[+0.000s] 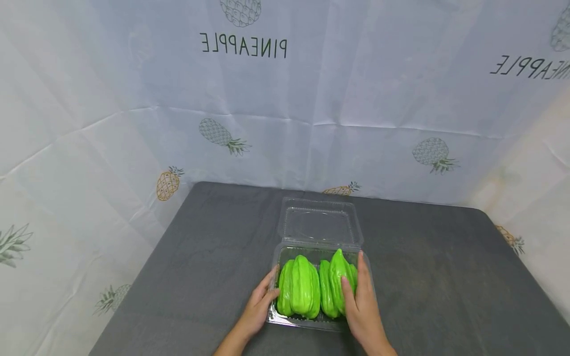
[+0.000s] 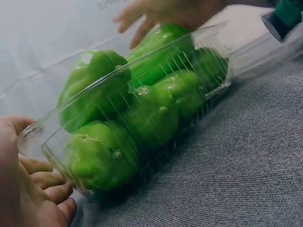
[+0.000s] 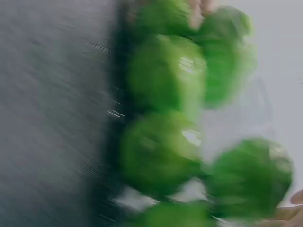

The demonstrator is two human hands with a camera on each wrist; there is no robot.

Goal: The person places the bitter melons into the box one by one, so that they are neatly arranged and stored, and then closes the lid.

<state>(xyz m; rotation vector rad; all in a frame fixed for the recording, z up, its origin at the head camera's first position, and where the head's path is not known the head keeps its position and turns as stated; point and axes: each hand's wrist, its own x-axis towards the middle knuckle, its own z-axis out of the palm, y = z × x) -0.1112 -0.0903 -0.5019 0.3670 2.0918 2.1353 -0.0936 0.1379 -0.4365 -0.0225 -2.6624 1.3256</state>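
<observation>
Several glossy green bell peppers [image 1: 303,287] fill a clear plastic clamshell box [image 1: 307,324], stacked in two layers as the left wrist view shows. My left hand [image 1: 255,307] holds the box's left side, its thumb by the rim and its fingers against the outer wall. At the right end my right hand [image 1: 362,309] has its thumb on an upper bell pepper [image 1: 339,277], fingers along that pepper's far side, partly hidden. Blur in the right wrist view smears the peppers [image 3: 161,156], and only fingertips [image 3: 286,213] show at its lower right corner.
The box's clear lid [image 1: 319,223] lies folded back behind it on the dark grey table [image 1: 213,262]. A white cloth [image 1: 285,89] printed with pineapples hangs behind the table and at both sides.
</observation>
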